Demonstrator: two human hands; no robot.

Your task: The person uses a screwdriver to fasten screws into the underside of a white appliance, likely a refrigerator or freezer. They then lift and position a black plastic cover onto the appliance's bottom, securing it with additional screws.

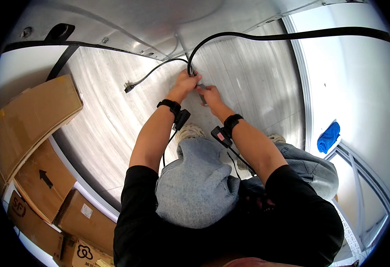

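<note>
Near panel edge (pixel 159 56) (floor (pixel 253 84) around): hose (pixel 266 37), fingers (pixel 194 76)

Plug (pixel 129 87) and shoes (pixel 191 130) borne by pale floor (pixel 101 120)

The floor is surfaced in pale grey, streaked wood-grain planks, with thin seams marked across it. Toward 10 o'clock the plug is laid down, joined to a thin black cord (pixel 158 66) arched toward 12. The planks are pressed by one light shoe near the dial's centre and by a second shoe (pixel 276 138) at 3.
</note>
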